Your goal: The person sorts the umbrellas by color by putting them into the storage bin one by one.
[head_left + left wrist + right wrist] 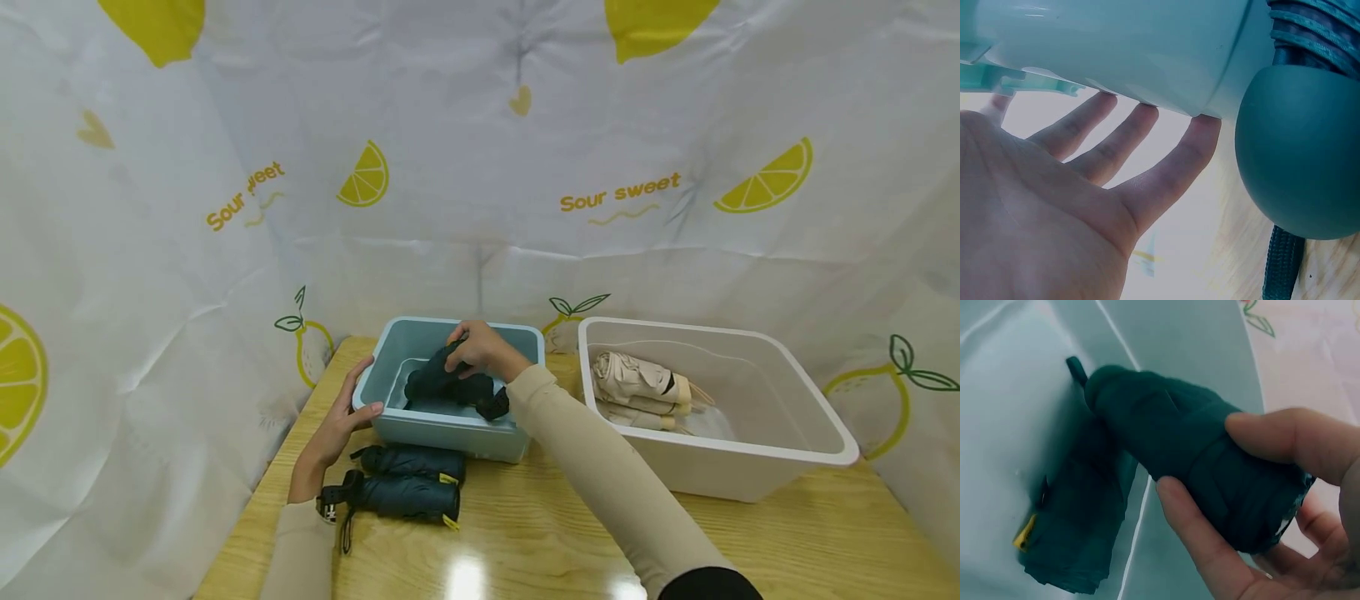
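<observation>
My right hand (483,350) grips a dark green folded umbrella (1166,431) near one end, between thumb and fingers, tilted inside the light blue bin (450,433). Under its far end, another dark folded umbrella (1079,512) with a yellow tag lies on the bin floor. The left hand (341,421) holds the bin's left side, its thumb over the front corner rim; in the left wrist view, fingertips (1207,128) touch the outer wall. Two more dark folded umbrellas, a rear one (412,460) and a front one (405,497), lie on the table beside the left wrist.
A larger white bin (750,462) stands to the right, with beige folded umbrellas (637,383) at its left end. Both bins stand on a wooden table (540,533). Behind hangs a lemon-print cloth (480,192).
</observation>
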A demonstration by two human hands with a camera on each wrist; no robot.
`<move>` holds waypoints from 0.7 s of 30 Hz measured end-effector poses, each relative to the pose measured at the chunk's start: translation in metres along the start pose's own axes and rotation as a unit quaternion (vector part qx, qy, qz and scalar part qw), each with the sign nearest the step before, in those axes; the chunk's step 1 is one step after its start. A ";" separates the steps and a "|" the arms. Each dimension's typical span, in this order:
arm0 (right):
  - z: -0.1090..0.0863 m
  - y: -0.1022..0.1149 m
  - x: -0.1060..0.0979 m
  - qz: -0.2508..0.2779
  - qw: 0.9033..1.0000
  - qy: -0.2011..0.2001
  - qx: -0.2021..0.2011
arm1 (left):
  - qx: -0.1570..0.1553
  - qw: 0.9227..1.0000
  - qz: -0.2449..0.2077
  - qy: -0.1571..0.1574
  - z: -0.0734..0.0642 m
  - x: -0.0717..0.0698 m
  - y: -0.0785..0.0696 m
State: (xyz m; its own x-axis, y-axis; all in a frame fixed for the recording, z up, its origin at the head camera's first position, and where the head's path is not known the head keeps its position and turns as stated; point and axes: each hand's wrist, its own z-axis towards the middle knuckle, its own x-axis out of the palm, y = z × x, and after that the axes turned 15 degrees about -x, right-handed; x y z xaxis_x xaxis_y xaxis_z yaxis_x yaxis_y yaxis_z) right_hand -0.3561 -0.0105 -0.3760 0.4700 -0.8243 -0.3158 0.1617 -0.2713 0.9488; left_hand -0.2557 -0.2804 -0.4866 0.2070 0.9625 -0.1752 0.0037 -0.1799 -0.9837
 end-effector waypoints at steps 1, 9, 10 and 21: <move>0.001 -0.001 -0.001 -0.009 1.000 0.005 -0.003 | 0.001 1.000 0.000 0.000 0.000 0.000 0.000; 0.008 -0.008 0.000 -0.043 0.998 0.046 -0.008 | -0.001 1.000 0.002 0.001 0.000 0.002 0.000; 0.008 -0.009 0.001 -0.044 0.998 0.048 -0.007 | -0.001 1.000 0.002 0.001 0.000 0.002 0.001; 0.003 -0.017 -0.011 -0.060 0.993 0.088 0.055 | 0.001 1.000 0.001 -0.002 0.000 -0.001 0.001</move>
State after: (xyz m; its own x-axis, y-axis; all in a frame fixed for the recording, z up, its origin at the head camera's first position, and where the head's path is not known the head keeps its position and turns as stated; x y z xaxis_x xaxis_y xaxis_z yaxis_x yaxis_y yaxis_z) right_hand -0.3669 0.0017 -0.3890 0.5997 -0.6852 -0.4134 0.1338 -0.4234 0.8960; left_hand -0.2557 -0.2815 -0.4876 0.2026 0.9630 -0.1779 0.0008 -0.1818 -0.9833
